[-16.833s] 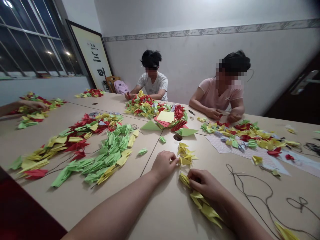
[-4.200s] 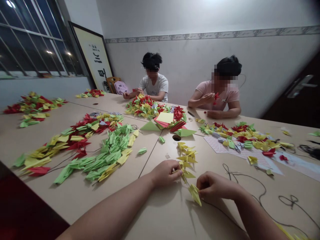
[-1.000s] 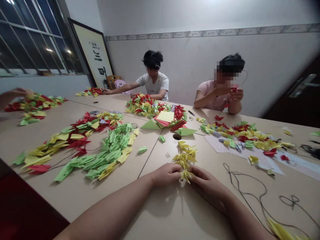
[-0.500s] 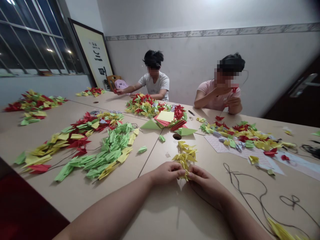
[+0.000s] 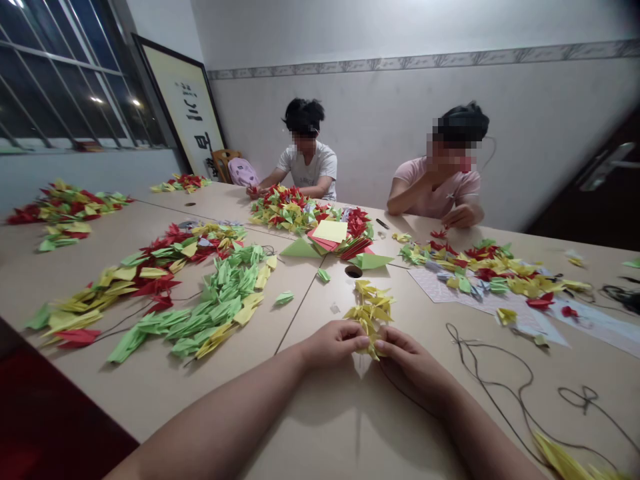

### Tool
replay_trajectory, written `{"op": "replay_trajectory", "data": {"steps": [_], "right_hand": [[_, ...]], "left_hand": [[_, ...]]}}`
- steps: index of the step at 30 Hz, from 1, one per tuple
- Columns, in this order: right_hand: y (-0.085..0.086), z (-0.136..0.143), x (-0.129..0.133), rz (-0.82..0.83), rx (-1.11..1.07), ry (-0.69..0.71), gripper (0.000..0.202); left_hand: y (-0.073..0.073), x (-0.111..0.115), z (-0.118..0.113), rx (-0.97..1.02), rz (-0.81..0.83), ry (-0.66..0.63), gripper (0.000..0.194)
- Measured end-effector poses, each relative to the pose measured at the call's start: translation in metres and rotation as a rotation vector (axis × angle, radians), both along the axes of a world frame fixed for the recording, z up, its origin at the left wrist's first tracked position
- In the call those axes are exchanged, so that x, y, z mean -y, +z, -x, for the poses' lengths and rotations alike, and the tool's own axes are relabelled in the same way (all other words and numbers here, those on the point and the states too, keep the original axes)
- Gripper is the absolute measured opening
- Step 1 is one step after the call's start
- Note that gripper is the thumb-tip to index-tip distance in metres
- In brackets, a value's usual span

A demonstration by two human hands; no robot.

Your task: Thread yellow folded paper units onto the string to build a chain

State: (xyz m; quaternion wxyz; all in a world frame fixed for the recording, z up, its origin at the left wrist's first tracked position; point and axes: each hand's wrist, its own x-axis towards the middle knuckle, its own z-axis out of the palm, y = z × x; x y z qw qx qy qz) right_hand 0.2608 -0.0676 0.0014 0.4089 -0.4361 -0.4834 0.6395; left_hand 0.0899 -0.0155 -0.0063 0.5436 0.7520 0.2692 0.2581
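My left hand (image 5: 336, 344) and my right hand (image 5: 413, 357) meet at the near end of a cluster of yellow folded paper cranes (image 5: 371, 310). Thumb and fingers of each hand are pinched on the lowest crane, one hand at either side. The rest of the cluster lies on the table beyond my fingertips. A dark cord (image 5: 404, 392) runs from beneath my right hand toward the lower right. My fingers partly cover the lowest crane, and where the cord meets it is hidden.
Green and yellow folded strings (image 5: 215, 303) lie left. A mixed crane heap (image 5: 285, 213) and paper squares (image 5: 330, 232) sit mid-table, near a round hole (image 5: 353, 272). More cranes cover printed sheets (image 5: 440, 287) at right, near loose cord (image 5: 520, 400). Two people sit opposite.
My hands stay pinched on the yellow cranes with hardly any movement. Opposite, the left person's hand has drawn in toward the heap; the right person's lower hand has dropped to the table.
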Motion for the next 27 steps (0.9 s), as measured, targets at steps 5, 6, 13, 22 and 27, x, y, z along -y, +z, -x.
{"op": "replay_trajectory", "data": {"steps": [5,6,13,22,27], "right_hand": [[0.000,0.001,0.000,-0.033,-0.012,0.008,0.023],[0.001,0.001,0.000,-0.034,0.005,0.007,0.023],[0.004,-0.002,0.001,-0.076,0.114,-0.008,0.024],[-0.007,-0.009,-0.002,-0.006,0.134,0.092,0.035],[-0.006,-0.006,-0.002,-0.047,0.095,0.091,0.028]], "left_hand": [[0.000,0.000,0.000,-0.012,-0.018,0.002,0.031],[0.000,0.000,0.000,-0.023,-0.026,0.009,0.030],[0.005,0.001,0.002,-0.106,-0.171,-0.031,0.027],[0.005,0.001,0.005,-0.061,-0.066,-0.034,0.027],[0.006,0.001,0.005,-0.099,-0.086,-0.025,0.030]]}}
